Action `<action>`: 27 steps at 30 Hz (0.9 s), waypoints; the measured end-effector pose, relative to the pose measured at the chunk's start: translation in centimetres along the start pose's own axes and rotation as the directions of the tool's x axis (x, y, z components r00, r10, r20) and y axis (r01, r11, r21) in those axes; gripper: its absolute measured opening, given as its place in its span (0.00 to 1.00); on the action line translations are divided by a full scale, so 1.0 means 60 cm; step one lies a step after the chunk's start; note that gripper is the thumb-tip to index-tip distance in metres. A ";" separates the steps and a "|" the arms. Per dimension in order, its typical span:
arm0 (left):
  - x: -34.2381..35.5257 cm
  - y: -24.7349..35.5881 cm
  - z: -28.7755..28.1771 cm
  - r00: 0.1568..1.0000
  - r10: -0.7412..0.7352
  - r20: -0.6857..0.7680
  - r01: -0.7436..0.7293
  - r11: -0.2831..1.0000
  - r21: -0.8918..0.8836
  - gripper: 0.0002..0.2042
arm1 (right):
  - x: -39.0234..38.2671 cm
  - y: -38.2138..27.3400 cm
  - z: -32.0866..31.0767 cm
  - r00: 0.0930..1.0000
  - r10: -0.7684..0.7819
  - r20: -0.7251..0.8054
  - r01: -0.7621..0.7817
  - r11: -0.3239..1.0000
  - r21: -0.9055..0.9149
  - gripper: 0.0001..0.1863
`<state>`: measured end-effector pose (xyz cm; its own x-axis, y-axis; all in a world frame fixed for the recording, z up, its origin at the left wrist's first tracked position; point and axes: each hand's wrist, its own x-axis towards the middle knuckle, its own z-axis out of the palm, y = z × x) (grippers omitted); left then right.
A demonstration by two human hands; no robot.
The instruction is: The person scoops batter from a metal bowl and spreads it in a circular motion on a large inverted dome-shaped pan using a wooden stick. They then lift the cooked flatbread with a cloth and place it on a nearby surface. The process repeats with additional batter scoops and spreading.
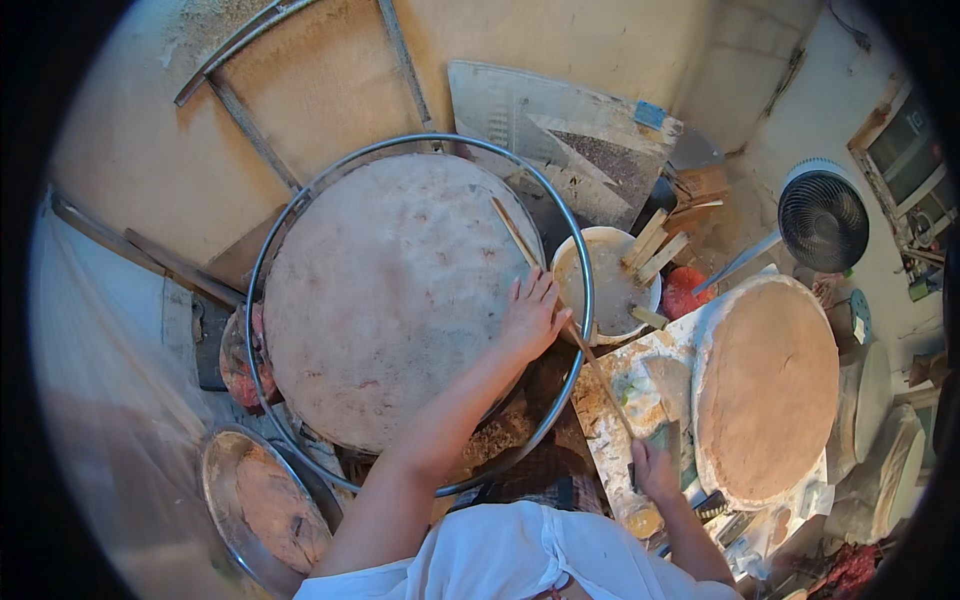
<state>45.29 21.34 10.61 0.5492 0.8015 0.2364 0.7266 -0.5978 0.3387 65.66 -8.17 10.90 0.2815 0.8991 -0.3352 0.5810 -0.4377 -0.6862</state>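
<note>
While the left hand (533,318) curls over a thin wooden stick (598,375), the right hand (655,473) is bent at the stick's lower end, beside a grey-green block (665,449); whether it grips stick or block, I cannot tell. The hands are apart. The stick slants across the right edge of a large grey round slab (390,300) and crosses the tubular metal hoop (588,300) around it. To the right are a white bucket (602,236) holding wooden slats (652,245), a brown clay disc (768,390) and a black fan (823,218). A blue patch (649,115) marks a pale panel (500,95); a white label (860,328) at far right is too small to read.
</note>
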 end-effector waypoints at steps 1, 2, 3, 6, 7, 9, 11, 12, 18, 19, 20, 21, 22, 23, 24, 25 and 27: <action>0.013 -0.003 0.010 1.000 -0.027 -0.009 0.027 0.999 -0.017 0.25 | 0.026 0.003 -0.019 1.000 -0.002 0.020 0.003 0.999 -0.034 0.22; 0.026 -0.008 0.010 0.998 -0.052 -0.018 0.052 0.998 -0.024 0.25 | 0.053 0.005 -0.033 0.999 -0.008 0.040 0.010 0.998 -0.057 0.22; 0.033 -0.013 0.007 0.996 -0.082 -0.024 0.081 0.996 -0.030 0.24 | 0.077 0.003 -0.047 0.995 -0.001 0.098 0.007 0.998 -0.056 0.23; 0.028 -0.027 -0.005 0.983 -0.178 -0.035 0.178 0.984 -0.006 0.22 | 0.124 -0.022 -0.068 0.973 0.010 0.232 0.000 0.999 -0.045 0.24; 0.025 -0.032 -0.008 0.978 -0.202 -0.045 0.202 0.979 -0.009 0.22 | 0.127 -0.036 -0.076 0.965 0.013 0.261 -0.001 0.999 -0.046 0.25; 0.014 -0.045 -0.019 0.975 -0.222 -0.027 0.221 0.975 -0.025 0.22 | 0.125 -0.043 -0.074 0.957 0.020 0.290 -0.005 0.999 -0.053 0.25; -0.017 -0.058 -0.028 0.974 -0.225 -0.041 0.225 0.974 -0.005 0.22 | 0.116 -0.051 -0.057 0.955 0.022 0.296 -0.006 0.999 -0.053 0.25; -0.032 -0.063 -0.033 0.977 -0.209 -0.047 0.209 0.978 -0.013 0.21 | 0.109 -0.058 -0.056 0.950 0.018 0.312 -0.003 0.999 -0.049 0.25; -0.155 -0.071 -0.074 0.987 -0.151 -0.057 0.150 0.989 -0.014 0.20 | -0.005 -0.087 0.007 0.941 0.035 0.337 0.005 0.993 -0.119 0.27; -0.180 -0.069 -0.081 0.989 -0.138 -0.054 0.137 0.990 -0.021 0.20 | -0.039 -0.083 0.023 0.947 0.040 0.320 -0.001 0.993 -0.120 0.28; -0.204 -0.066 -0.087 0.991 -0.125 -0.051 0.123 0.992 -0.034 0.20 | -0.066 -0.074 0.045 0.943 0.078 0.323 -0.050 0.994 -0.093 0.28; -0.227 -0.064 -0.093 0.993 -0.111 -0.048 0.109 0.993 -0.046 0.20 | -0.099 -0.070 0.061 0.938 0.104 0.331 -0.087 0.994 -0.067 0.28; -0.248 -0.061 -0.096 0.994 -0.104 -0.027 0.103 0.993 -0.054 0.21 | -0.129 -0.078 0.077 0.933 0.127 0.337 -0.121 0.992 -0.040 0.28; -0.272 -0.061 -0.099 0.995 -0.102 -0.006 0.101 0.993 -0.058 0.22 | -0.160 -0.081 0.093 0.926 0.147 0.349 -0.152 0.988 -0.012 0.28; -0.295 -0.061 -0.103 0.995 -0.099 0.016 0.100 0.993 -0.062 0.23 | -0.185 -0.060 0.115 0.933 0.108 0.342 -0.105 0.994 -0.026 0.28; -0.318 -0.061 -0.110 0.995 -0.095 0.029 0.097 0.994 -0.059 0.23 | -0.211 -0.061 0.129 0.934 0.100 0.343 -0.104 0.995 -0.006 0.28; -0.361 -0.063 -0.124 0.995 -0.088 0.054 0.091 0.994 -0.054 0.22 | -0.253 -0.072 0.157 0.936 0.084 0.343 -0.100 0.995 0.030 0.28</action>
<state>27.57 6.37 10.96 0.5043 0.8493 0.1559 0.7506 -0.5204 0.4072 51.68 -19.95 12.86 0.0498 0.8040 -0.5926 0.5268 -0.5252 -0.6683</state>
